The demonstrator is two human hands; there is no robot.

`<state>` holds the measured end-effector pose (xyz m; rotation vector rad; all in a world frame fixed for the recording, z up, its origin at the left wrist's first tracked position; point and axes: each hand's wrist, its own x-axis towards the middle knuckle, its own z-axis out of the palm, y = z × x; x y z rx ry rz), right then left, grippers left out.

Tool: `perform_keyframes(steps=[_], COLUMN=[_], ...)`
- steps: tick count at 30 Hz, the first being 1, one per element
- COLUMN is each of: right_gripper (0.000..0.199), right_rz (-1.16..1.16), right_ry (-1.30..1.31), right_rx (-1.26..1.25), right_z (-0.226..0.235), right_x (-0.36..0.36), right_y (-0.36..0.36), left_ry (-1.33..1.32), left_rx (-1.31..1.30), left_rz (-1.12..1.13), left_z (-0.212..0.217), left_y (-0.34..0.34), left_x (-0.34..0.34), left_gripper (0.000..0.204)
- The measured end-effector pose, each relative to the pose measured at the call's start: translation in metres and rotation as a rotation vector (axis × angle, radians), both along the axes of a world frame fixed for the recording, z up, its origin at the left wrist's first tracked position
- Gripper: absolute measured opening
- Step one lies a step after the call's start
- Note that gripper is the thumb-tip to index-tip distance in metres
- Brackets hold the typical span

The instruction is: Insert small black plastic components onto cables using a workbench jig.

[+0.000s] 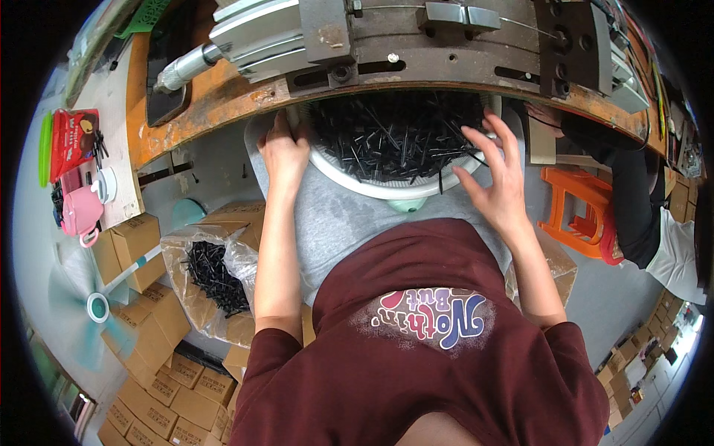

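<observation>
You are holding the left side of a round white basket [348, 181] with your left hand [285, 152], its fingers and thumb closing around the rim. Your right hand [497, 175] is hovering at the right side of the rim, released, its fingers spreading apart and blurring slightly; you are leaving it unclear whether the fingertips are touching anything.

The basket is sitting at your lap, over a grey cloth [320, 223], and its far side is disappearing beneath the near edge of the tabletop [216, 115]. Thin black pieces [379, 141] are filling it in a loose tangle, a few ends poking over the rim near your right thumb. A pale green rounded thing [407, 205] is showing just below the rim nearest you.

On the tabletop, a metal fixture [327, 41] is standing along the near edge, ahead of the basket, with a silver knob [186, 68] pointing toward the left corner.

To your left, a clear plastic bag [242, 260] is lining a carton and holding more black pieces, while a fan [97, 307] is standing farther out. To your right, an orange stool [576, 212] is standing near another person's dark sleeve [632, 201].
</observation>
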<state>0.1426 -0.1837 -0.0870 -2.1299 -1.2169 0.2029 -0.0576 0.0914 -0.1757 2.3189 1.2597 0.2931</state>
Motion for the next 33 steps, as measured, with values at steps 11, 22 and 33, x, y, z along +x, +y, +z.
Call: perform_keyframes(steps=[11, 22, 33], right_gripper=[0.030, 0.050, 0.047], right_rz=[0.286, 0.333, 0.556], right_ry=[-0.121, 0.336, 0.311], right_rx=[0.453, 1.339, 1.477], right_z=[0.085, 0.157, 0.168], right_x=[-0.040, -0.091, -0.131], right_y=[0.022, 0.068, 0.063], left_ry=[0.234, -1.206, -1.782], left_rx=[0.286, 0.077, -0.425], left_rz=[-0.120, -0.615, -0.748], left_z=[0.007, 0.256, 0.301], left_y=[-0.023, -0.125, -0.152], left_x=[-0.019, 0.031, 0.079], left_gripper=[0.054, 0.054, 0.031])
